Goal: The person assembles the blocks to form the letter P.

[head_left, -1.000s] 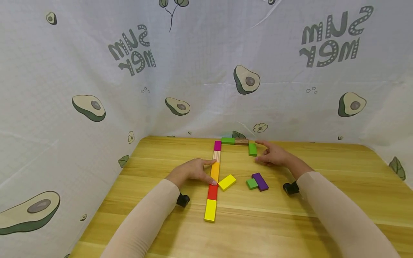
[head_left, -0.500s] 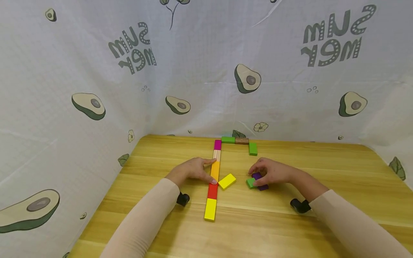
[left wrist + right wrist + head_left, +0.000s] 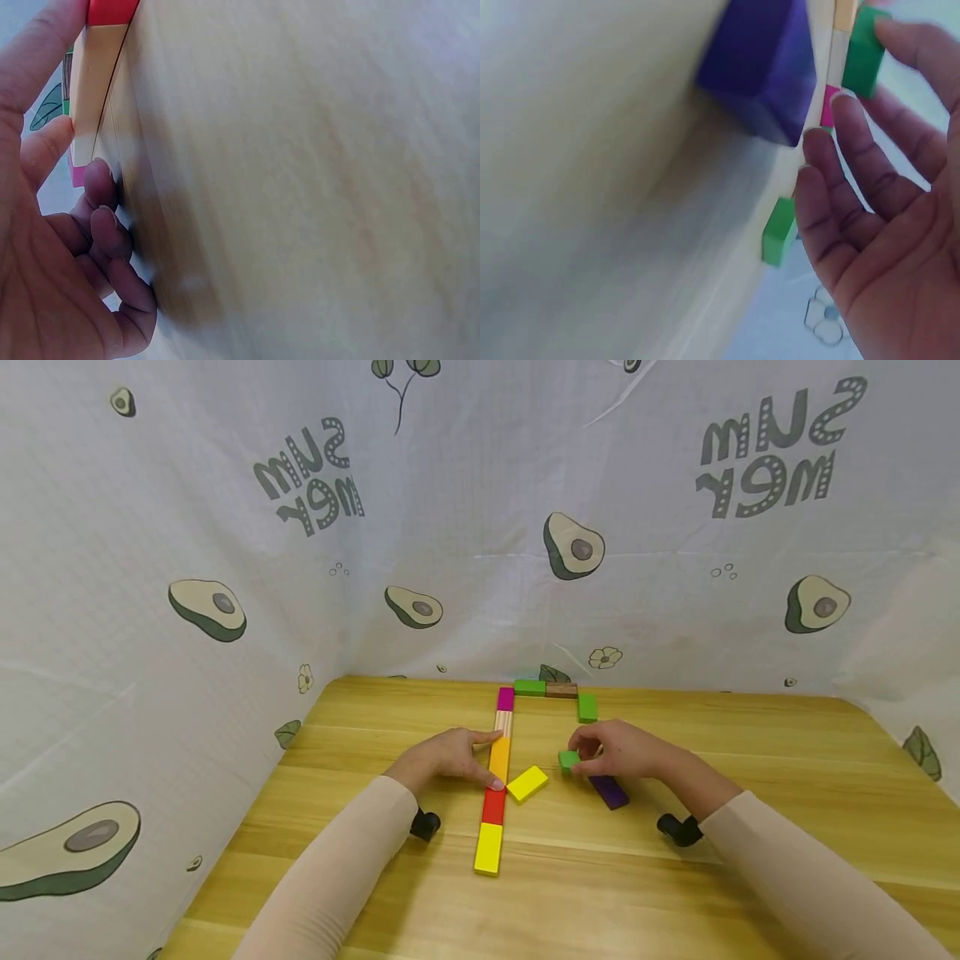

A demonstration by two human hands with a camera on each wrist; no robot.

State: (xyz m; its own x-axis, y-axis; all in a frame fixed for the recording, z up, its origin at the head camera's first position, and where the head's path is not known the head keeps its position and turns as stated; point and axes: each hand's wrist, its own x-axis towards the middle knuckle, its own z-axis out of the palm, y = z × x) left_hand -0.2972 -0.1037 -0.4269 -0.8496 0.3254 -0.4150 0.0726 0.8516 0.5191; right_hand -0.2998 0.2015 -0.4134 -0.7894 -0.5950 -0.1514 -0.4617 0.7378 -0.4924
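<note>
My right hand (image 3: 618, 750) pinches a small green block (image 3: 568, 762) between thumb and fingertips. In the right wrist view that green block (image 3: 864, 54) is at the fingertips, its other fingers loosely bent. Just below the hand a purple block (image 3: 610, 792) lies on the table, partly covered by it. My left hand (image 3: 444, 755) rests beside a straight row of blocks. Its thumb and index finger are spread, touching the row near the two ends of the orange block (image 3: 499, 758). A red block (image 3: 493, 807) and a yellow block (image 3: 488, 850) continue the row toward me.
A loose yellow block (image 3: 527, 784) lies angled beside the row. At the far end stand a striped block (image 3: 503, 723), a magenta block (image 3: 506, 699), a green block (image 3: 529, 687), a brown block (image 3: 562, 690) and another green block (image 3: 587, 707). A printed curtain (image 3: 480, 527) hangs behind the table.
My right hand has moved from the far green block to the small green one, gripped it and shifted it left, away from the purple block. The left hand has stayed still.
</note>
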